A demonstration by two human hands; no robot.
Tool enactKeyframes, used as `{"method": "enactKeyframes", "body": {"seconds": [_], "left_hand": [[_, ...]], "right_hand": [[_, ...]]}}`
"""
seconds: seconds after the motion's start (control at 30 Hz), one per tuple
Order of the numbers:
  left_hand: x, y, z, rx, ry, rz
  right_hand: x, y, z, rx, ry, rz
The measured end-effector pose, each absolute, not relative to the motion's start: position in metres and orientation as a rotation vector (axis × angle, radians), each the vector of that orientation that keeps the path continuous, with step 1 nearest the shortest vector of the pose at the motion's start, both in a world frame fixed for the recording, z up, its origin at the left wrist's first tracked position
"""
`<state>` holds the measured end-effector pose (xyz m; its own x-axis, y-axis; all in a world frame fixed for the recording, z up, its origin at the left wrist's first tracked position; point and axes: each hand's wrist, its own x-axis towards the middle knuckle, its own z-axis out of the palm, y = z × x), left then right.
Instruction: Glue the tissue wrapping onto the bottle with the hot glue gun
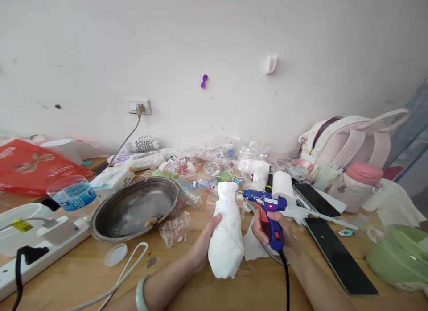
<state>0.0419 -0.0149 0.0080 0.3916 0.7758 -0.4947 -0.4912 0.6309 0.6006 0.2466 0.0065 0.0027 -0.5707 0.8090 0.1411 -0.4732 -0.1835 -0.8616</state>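
My left hand (203, 242) is wrapped round a white, paper-covered vase shape (226, 235), which stands upright with a narrow neck and a wider body. In my right hand (276, 228) is a blue hot glue gun (265, 201) with an orange trigger and a lit red light. Its nozzle points left and is close to the neck of the vase shape; whether they touch, I cannot tell. A black cord runs down from the glue gun's handle. Beneath the gun, a white sheet of paper (254, 244) lies on the table.
Left of my hands is a metal basin (100, 226) of water, with a power strip (63, 248) beyond it. Plastic scraps (214, 168) crowd the wall side. To the right are a paper roll (283, 188), a black tablet (337, 257), a pink backpack (354, 141) and a green container (394, 257).
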Motion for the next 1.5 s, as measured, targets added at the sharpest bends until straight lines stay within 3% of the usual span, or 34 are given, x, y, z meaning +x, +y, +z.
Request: {"method": "enactKeyframes", "body": {"seconds": [0.63, 1.5], "left_hand": [[0.043, -0.016, 0.010, 0.473, 0.858, 0.795], [0.044, -0.021, 0.016, 0.465, 0.841, 0.781]], "right_hand": [[0.249, 0.004, 0.015, -0.318, -1.145, 1.789], [0.245, 0.004, 0.011, -0.500, -1.258, 1.674]]}}
